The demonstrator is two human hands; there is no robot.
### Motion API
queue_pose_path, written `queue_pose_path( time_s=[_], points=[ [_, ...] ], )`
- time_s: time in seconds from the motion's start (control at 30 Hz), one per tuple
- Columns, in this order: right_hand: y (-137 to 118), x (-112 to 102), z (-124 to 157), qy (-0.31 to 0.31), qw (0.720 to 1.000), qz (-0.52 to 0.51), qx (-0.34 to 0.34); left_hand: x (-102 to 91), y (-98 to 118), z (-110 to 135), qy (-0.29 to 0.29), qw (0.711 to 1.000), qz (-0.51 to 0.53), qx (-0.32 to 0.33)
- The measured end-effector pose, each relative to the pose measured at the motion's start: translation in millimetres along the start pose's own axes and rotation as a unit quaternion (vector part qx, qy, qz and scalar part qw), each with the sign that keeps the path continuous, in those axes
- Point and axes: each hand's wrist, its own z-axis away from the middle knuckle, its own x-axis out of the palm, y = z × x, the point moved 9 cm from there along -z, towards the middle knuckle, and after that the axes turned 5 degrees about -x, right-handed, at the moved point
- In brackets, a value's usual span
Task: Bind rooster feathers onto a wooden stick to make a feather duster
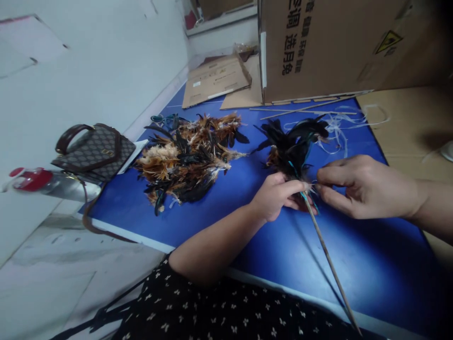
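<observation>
My left hand point(274, 196) is closed round the top of a thin wooden stick point(329, 257), where a bunch of dark feathers point(292, 148) fans out beyond the fingers. Down toward my lap slants the lower end of the stick. A turquoise strip shows at the binding point. Just right of it, my right hand point(364, 186) pinches with thumb and forefinger; a fine whitish strand seems to run between them and the feather base, but is too small to name surely. Left of my hands lies a large pile of brown and black feathers point(198, 160).
Thin sticks point(304, 109) and tangled clear plastic strips point(336, 130) lie at the back of the blue table point(212, 231). A big cardboard box point(339, 52) and flattened cardboard point(215, 80) stand behind. A handbag point(99, 151) and a red-capped bottle point(56, 183) are at the left edge.
</observation>
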Motion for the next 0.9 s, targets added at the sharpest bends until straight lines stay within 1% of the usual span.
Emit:
queue_pose_path(
  time_s=[0.2,0.4,0.53,0.7,0.9],
  points=[
    [-5.8,7.6,-3.5,-0.016,1.0,-0.011,-0.017,-1.3,-3.8,-0.6,0.047,0.999,-0.019,-0.01],
    [-6.2,22.9,-2.9,-0.04,0.996,0.075,-0.04,-12.3,-11.4,-5.3,0.109,0.993,-0.042,0.012],
    [-2.7,32.1,-2.2,-0.066,0.993,0.091,-0.041,-18.5,-16.8,-11.0,0.119,0.991,-0.06,0.015],
    [8.3,42.3,-1.8,-0.105,0.993,0.058,-0.004,-27.3,-22.6,-16.0,0.128,0.989,-0.072,-0.011],
    [9.6,47.2,-2.7,-0.118,0.992,0.037,-0.01,-33.4,-25.4,-19.5,0.123,0.989,-0.084,-0.015]
  ],
)
